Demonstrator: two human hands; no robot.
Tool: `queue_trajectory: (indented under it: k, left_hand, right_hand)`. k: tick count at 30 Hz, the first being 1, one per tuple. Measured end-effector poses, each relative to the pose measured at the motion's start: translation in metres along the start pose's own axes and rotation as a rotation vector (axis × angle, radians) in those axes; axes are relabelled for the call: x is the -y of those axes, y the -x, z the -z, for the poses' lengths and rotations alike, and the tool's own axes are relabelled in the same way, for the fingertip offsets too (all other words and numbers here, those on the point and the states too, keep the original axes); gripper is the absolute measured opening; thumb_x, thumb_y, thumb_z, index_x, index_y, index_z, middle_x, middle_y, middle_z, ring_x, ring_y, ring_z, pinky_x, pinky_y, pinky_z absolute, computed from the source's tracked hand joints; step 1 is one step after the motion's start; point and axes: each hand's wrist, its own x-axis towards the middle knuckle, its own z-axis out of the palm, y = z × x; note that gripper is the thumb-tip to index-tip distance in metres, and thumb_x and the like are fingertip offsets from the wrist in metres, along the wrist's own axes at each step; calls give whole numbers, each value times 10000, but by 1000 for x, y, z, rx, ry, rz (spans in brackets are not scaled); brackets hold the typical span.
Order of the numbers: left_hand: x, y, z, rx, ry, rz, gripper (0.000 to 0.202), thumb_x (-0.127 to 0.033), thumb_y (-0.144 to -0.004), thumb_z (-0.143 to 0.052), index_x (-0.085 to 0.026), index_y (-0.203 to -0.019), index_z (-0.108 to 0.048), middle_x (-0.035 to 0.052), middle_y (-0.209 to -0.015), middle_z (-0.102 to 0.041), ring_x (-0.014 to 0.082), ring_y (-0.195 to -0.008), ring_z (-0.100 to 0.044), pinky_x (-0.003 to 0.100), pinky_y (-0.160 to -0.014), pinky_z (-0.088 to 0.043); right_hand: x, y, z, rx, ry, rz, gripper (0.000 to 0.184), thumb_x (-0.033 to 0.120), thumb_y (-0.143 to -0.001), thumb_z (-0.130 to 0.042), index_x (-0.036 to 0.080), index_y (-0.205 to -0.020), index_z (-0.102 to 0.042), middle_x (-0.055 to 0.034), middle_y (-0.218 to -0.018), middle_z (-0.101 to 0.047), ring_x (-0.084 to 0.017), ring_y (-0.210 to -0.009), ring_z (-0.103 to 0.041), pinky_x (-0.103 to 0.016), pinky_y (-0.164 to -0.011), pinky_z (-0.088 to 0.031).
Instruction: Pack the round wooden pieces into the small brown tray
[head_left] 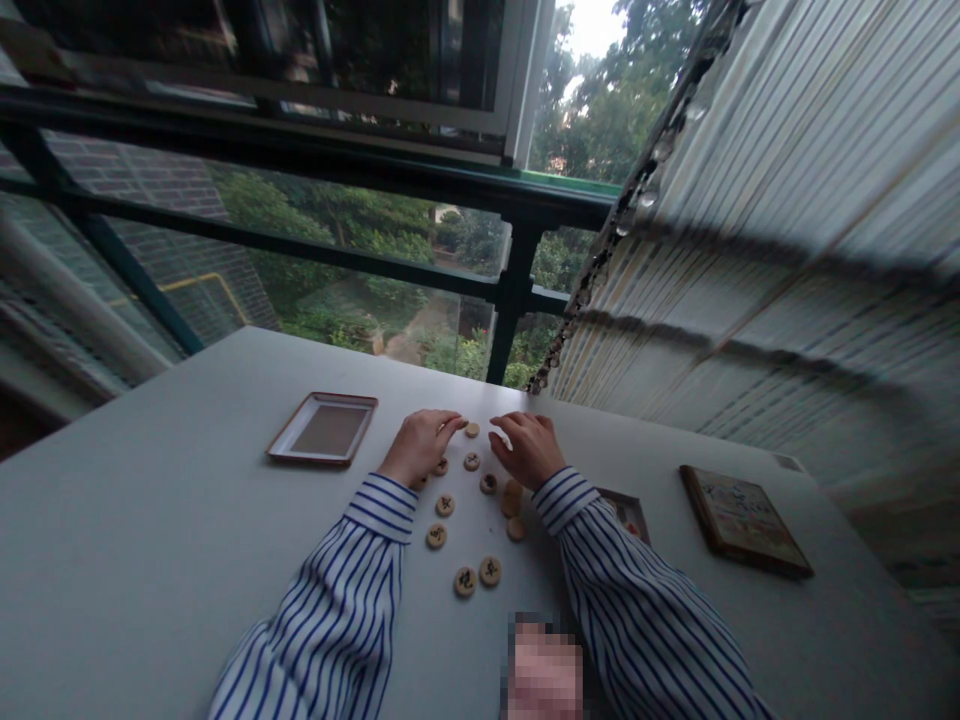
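Note:
Several round wooden game pieces point(465, 581) with dark characters lie scattered on the grey table point(150, 560) between my arms. My left hand point(418, 445) rests palm down, its fingers curled and the fingertips touching a piece point(472, 430) at the far end of the group. My right hand point(528, 447) lies beside it with fingers bent down onto the table near other pieces point(472, 461). Whether either hand holds a piece under its fingers is hidden. Both sleeves are white with blue stripes.
A shallow brown-rimmed box lid point(324, 430) lies left of my hands. A flat wooden box with a printed top point(742, 522) sits at the right, and another printed item point(628, 512) shows partly behind my right sleeve. A window railing and a blind stand beyond the table.

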Motion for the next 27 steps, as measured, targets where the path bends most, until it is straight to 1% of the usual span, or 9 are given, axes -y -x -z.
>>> queue_trajectory:
  k: [4, 9, 16, 23, 27]
  left_hand:
    - [-2, 0, 2, 20, 14, -1, 320, -340, -844, -358, -196, -861, -643, 34, -841, -676, 161, -803, -602, 255, -739, -436]
    - [-3, 0, 3, 40, 87, 30, 332, -337, -846, -340, -192, -874, -636, 31, -848, -674, 157, -806, -601, 245, -737, -437]
    - [-5, 0, 5, 58, 190, 49, 345, -346, -838, -339, -183, -874, -641, 22, -845, -676, 153, -810, -602, 243, -745, -433]
    - [-6, 0, 4, 63, 192, 83, 325, -354, -813, -385, -173, -897, -642, 35, -879, -674, 163, -834, -597, 259, -749, -433]
    - [-4, 1, 5, 67, 132, 90, 309, -335, -808, -389, -177, -897, -639, 35, -866, -672, 159, -816, -597, 254, -741, -433]
  right_hand:
    - [2, 0, 0, 0, -5, 5, 284, 338, -840, -390, 234, -1046, -555, -56, -1010, -602, -186, -939, -497, -334, -820, -262]
    - [5, 0, 1, 8, -20, 26, 276, 320, -848, -386, 229, -1046, -557, -58, -1008, -604, -174, -931, -503, -319, -816, -269]
    - [6, 0, -2, -57, -83, 85, 242, 298, -835, -431, 212, -1011, -572, -50, -960, -623, -163, -897, -523, -310, -813, -289]
    - [9, -1, -7, -78, -157, 129, 250, 323, -824, -462, 208, -1021, -565, -49, -946, -628, -154, -870, -534, -288, -778, -308]
    - [8, -1, -10, -68, -167, 135, 252, 337, -822, -468, 216, -1023, -560, -44, -947, -627, -155, -862, -534, -287, -761, -311]
